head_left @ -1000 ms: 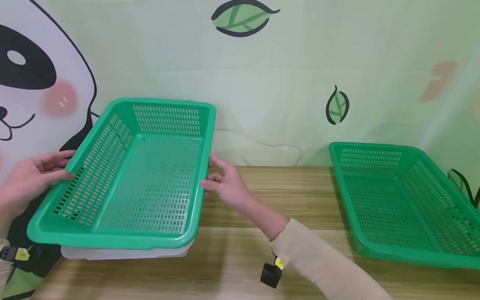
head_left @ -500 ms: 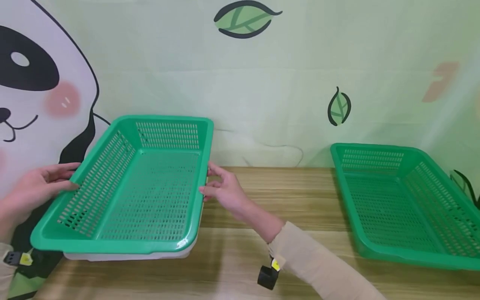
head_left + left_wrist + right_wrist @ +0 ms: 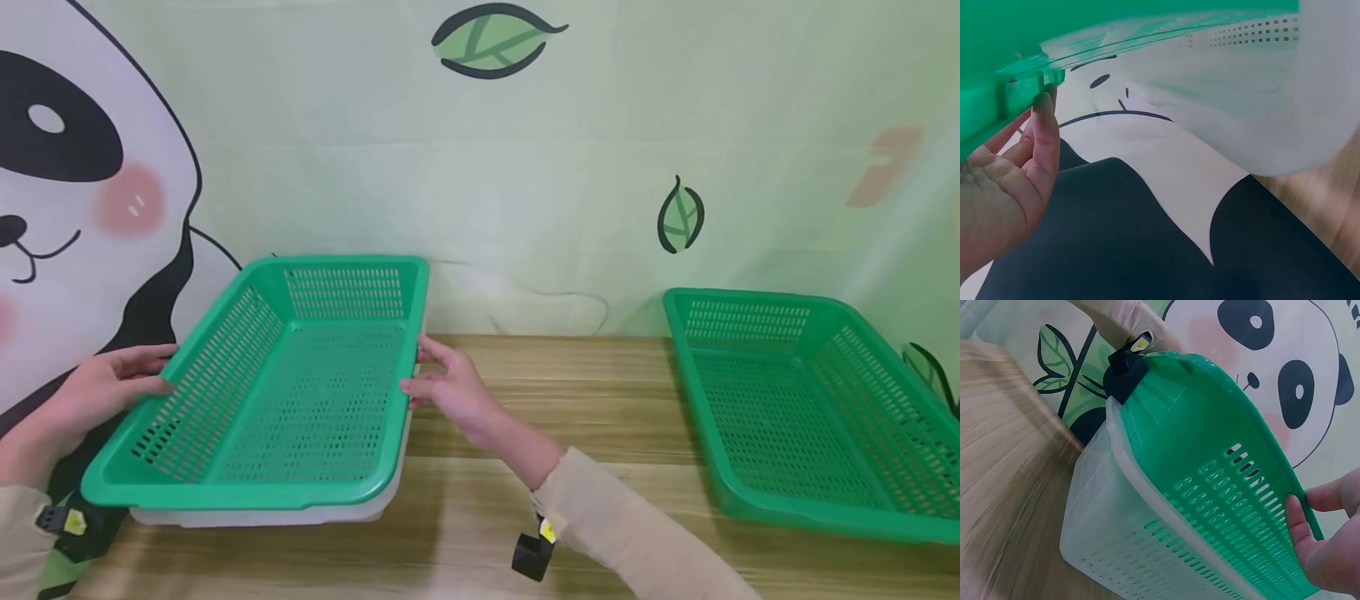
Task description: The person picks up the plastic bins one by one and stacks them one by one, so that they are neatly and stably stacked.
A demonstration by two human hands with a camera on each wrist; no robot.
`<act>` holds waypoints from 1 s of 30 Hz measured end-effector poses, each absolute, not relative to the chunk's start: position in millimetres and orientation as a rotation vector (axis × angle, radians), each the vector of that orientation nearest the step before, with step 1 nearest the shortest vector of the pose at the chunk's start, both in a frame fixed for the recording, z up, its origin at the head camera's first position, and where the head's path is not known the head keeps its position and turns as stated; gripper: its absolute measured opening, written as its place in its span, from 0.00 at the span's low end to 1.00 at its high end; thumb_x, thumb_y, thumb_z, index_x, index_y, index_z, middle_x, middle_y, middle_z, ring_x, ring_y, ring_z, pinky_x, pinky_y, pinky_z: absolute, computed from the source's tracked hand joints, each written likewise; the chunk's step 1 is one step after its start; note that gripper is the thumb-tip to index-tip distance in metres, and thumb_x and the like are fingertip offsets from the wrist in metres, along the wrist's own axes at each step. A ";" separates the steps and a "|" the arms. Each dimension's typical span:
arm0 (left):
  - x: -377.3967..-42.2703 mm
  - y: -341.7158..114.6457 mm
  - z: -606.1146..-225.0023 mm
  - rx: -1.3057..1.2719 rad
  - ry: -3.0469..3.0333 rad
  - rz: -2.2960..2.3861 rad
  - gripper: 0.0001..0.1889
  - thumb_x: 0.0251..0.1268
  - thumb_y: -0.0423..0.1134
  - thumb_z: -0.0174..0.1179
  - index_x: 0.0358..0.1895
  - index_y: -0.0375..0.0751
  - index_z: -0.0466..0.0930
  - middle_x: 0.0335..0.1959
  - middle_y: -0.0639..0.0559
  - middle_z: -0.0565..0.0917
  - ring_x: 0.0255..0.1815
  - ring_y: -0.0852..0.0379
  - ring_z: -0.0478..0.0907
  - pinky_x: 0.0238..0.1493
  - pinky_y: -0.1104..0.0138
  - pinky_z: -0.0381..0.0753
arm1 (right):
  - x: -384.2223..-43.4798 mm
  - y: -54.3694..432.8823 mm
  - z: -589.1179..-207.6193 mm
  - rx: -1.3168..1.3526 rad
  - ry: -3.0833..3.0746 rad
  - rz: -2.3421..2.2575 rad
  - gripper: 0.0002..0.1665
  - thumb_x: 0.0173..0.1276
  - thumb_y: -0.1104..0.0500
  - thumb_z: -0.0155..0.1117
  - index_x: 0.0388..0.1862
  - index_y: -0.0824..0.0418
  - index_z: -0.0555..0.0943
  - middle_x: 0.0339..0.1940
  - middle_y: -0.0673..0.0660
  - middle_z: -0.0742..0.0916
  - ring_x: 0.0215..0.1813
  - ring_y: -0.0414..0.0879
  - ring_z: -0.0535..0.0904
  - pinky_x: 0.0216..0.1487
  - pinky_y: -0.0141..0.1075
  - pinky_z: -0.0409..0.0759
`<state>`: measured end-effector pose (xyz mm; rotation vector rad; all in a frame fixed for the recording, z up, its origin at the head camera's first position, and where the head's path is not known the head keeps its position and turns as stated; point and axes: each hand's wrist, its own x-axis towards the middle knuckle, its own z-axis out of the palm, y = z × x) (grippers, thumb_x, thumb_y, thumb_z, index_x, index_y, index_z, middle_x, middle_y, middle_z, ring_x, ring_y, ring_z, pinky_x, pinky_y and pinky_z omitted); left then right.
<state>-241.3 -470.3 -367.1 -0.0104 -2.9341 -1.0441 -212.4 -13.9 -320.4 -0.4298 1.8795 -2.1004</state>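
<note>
Both hands hold a green plastic basket point(image 3: 217, 496) with slotted walls, at the left of the head view. It overlaps a white perforated basket point(image 3: 262, 517) underneath. In the right wrist view the green basket is tilted, its lower part inside the white basket's rim point(image 3: 1141, 484). My left hand point(image 3: 112, 383) grips the left rim; in the left wrist view its fingers point(image 3: 1044, 134) curl up under that edge. On the opposite side my right hand point(image 3: 457, 387) pinches the right rim, thumb against fingers. The white basket stands on the wooden table.
A second green basket point(image 3: 832, 517) sits on the table at the right. Behind everything hangs a pale green backdrop point(image 3: 510, 183) printed with a panda and leaves. Wooden tabletop point(image 3: 547, 400) lies between the two green baskets.
The held green basket has come down into the white basket, its far end dropping most. Both hands have moved down with it, keeping their grip. The right-hand basket has stayed put.
</note>
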 end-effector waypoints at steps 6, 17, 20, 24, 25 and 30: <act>-228.8 -453.3 -359.9 0.036 -2.984 -0.929 0.36 0.59 0.54 0.56 0.67 0.38 0.58 0.49 0.44 0.77 0.36 0.61 0.78 0.29 0.68 0.77 | -213.3 -13.7 -322.7 -0.401 1.872 -2.084 0.39 0.59 0.74 0.56 0.69 0.62 0.57 0.50 0.58 0.72 0.33 0.42 0.76 0.40 0.36 0.79; -232.6 -456.6 -374.7 0.076 -3.005 -0.999 0.38 0.57 0.52 0.59 0.67 0.35 0.57 0.54 0.38 0.73 0.42 0.57 0.76 0.36 0.64 0.77 | -214.3 -14.9 -332.4 -0.373 1.871 -2.087 0.39 0.58 0.74 0.56 0.69 0.64 0.57 0.51 0.59 0.72 0.34 0.43 0.76 0.39 0.34 0.79; -239.6 -468.0 -389.1 0.084 -2.994 -0.976 0.38 0.56 0.54 0.59 0.66 0.37 0.58 0.54 0.38 0.73 0.41 0.61 0.76 0.35 0.67 0.77 | -214.1 -15.2 -336.9 -0.375 1.874 -2.090 0.39 0.58 0.74 0.56 0.69 0.65 0.57 0.52 0.59 0.72 0.34 0.43 0.77 0.39 0.33 0.79; -241.7 -471.9 -393.0 0.049 -3.004 -0.986 0.38 0.57 0.55 0.58 0.66 0.37 0.58 0.54 0.37 0.73 0.41 0.61 0.75 0.35 0.65 0.77 | -214.5 -15.1 -342.2 -0.376 1.871 -2.100 0.38 0.58 0.75 0.56 0.68 0.65 0.58 0.52 0.60 0.72 0.34 0.43 0.77 0.39 0.33 0.79; -241.2 -470.9 -392.1 0.047 -3.004 -0.988 0.38 0.56 0.55 0.58 0.66 0.37 0.59 0.54 0.36 0.73 0.40 0.62 0.75 0.35 0.66 0.77 | -214.7 -15.1 -343.3 -0.376 1.872 -2.100 0.38 0.58 0.75 0.56 0.68 0.65 0.59 0.52 0.60 0.72 0.34 0.43 0.77 0.39 0.33 0.79; -234.6 -461.0 -384.7 0.016 -2.995 -1.014 0.35 0.57 0.51 0.59 0.65 0.36 0.61 0.50 0.42 0.75 0.39 0.61 0.75 0.34 0.67 0.77 | -216.2 -15.7 -346.9 -0.359 1.872 -2.108 0.37 0.57 0.75 0.56 0.67 0.66 0.60 0.52 0.59 0.72 0.33 0.42 0.76 0.38 0.31 0.79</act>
